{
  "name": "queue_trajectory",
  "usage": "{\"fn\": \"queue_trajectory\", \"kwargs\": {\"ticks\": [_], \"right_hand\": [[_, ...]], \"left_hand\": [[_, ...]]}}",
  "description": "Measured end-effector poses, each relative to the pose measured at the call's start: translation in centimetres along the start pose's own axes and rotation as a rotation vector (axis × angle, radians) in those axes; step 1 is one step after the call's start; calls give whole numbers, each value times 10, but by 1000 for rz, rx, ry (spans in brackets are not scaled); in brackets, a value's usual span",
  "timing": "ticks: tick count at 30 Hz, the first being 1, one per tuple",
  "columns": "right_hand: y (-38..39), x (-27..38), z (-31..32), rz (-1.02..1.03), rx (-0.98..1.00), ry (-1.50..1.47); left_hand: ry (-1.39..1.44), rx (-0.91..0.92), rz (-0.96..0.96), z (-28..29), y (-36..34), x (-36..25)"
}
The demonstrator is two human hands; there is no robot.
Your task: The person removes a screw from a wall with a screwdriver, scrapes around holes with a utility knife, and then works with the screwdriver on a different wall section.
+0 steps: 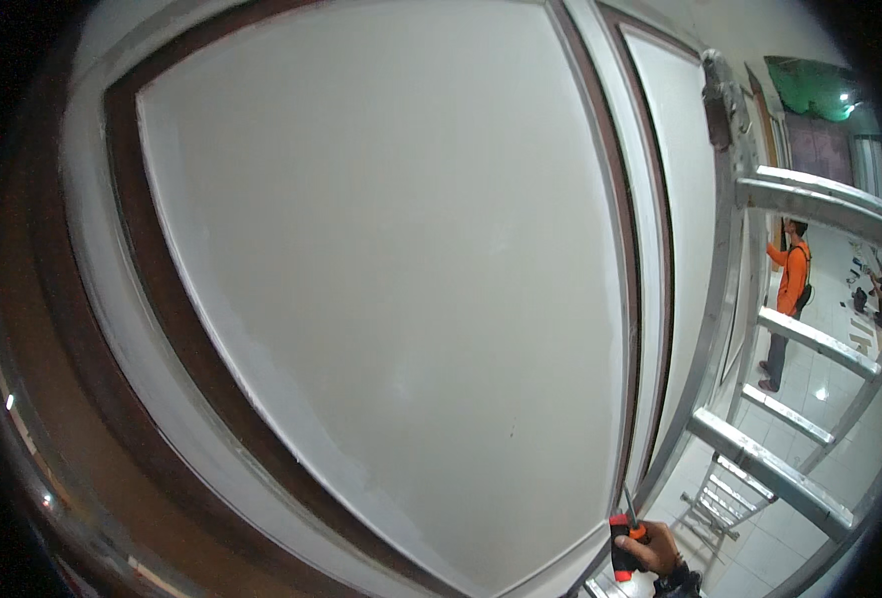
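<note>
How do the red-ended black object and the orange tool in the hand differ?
The black object has red ends; the orange tool shows bright orange. The black object looks thick and blunt; the orange tool has a thin shaft pointing up. Both are in the right hand.

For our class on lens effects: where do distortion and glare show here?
Head view throughout: black corners frame the fisheye image; dark brown trim bows outward; a bright reflection glints on the tiled floor; the right hand appears small near the lower edge.
</note>
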State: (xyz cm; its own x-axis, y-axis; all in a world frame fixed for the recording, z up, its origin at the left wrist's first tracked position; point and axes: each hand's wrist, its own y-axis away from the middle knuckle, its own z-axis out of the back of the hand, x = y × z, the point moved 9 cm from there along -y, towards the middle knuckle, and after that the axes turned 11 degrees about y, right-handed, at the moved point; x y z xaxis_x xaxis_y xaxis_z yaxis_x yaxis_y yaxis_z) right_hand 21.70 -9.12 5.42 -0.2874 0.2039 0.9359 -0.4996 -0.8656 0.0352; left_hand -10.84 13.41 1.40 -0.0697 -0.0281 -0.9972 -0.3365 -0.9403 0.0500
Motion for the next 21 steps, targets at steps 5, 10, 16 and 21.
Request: {"fn": "queue_trajectory", "kwargs": {"ticks": [5, 10, 16, 21], "right_hand": [[10, 37, 0, 147, 36, -218], [6, 44, -4, 104, 124, -320], [15, 41, 1, -40, 106, -280], [-5, -8, 6, 11, 9, -178]], "left_hand": [[5, -23, -24, 5, -8, -22], [20, -54, -21, 9, -4, -19], [23, -96, 9, 12, 15, -7], [27, -76, 35, 0, 25, 22]]}}
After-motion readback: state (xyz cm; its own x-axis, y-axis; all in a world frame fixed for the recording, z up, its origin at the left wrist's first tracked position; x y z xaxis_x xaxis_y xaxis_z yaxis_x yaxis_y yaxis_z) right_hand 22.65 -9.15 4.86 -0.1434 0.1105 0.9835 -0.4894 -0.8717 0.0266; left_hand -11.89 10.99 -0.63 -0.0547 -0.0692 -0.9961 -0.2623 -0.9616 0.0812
